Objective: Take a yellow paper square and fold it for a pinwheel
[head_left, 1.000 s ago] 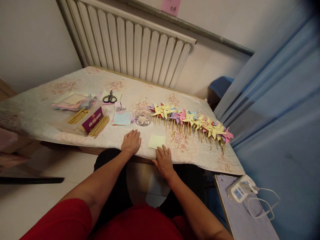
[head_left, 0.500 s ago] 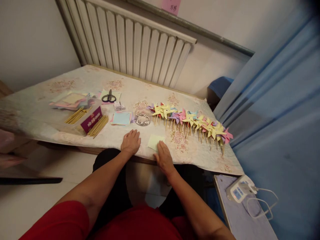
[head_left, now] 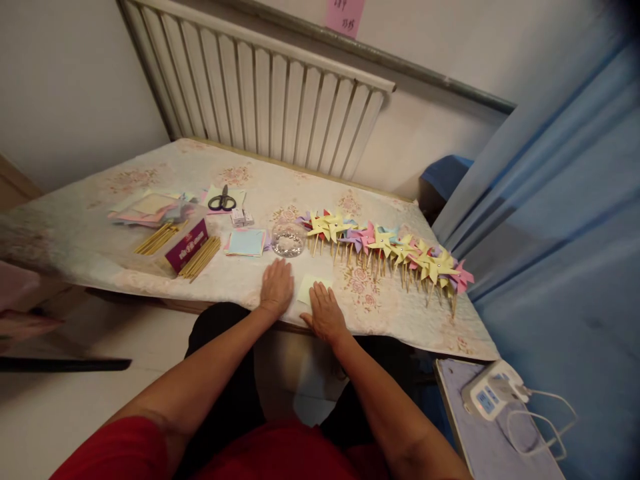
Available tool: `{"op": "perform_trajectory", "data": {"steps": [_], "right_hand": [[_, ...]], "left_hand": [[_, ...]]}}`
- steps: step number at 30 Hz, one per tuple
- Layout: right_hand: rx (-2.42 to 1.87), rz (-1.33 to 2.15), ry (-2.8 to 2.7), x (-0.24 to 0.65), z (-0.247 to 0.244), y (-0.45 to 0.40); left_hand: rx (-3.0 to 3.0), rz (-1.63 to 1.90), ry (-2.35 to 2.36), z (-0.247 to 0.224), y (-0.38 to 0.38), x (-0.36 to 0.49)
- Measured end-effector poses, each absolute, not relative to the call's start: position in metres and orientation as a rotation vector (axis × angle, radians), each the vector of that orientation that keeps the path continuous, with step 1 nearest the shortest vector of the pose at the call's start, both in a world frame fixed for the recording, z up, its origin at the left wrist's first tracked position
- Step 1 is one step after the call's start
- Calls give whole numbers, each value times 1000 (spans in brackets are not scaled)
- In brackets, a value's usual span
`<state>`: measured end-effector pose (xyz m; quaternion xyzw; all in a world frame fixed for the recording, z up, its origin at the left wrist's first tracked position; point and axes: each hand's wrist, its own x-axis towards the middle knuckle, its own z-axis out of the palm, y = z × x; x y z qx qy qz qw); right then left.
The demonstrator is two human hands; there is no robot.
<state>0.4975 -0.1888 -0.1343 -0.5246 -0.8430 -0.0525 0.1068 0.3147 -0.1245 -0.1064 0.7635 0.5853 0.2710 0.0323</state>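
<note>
the right hand lies flat, its grip wide and loose, the fingers straight and pressed onto a pale yellow paper square by the front edge of the table. the left hand is also spread flat, holding nothing, palm down on the flowered cloth just beside the square's left side. beyond the left hand, farther from the front edge, sits a round clear dish with small shiny pieces in it, too small to make out. left of the dish lies a stack of paper squares, light blue on top. toward the left end is a clear box with a purple label; thin sticks appear to lie inside it, and a second bundle rests beside the label. behind these, nearer the back edge, are scissors on paper, two small white boxes and a pile of coloured sheets. a row of pinwheels runs toward the front right corner.
</note>
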Motion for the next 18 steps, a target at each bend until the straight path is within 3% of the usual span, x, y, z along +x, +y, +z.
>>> {"op": "perform_trajectory", "data": {"steps": [5, 18], "right_hand": [[-1522, -165, -2527, 494, -133, -187], [-1526, -92, -2452, 495, -131, -189]], "left_hand": [[2449, 861, 1214, -111, -126, 387], [2647, 413, 1307, -121, -119, 374]]}}
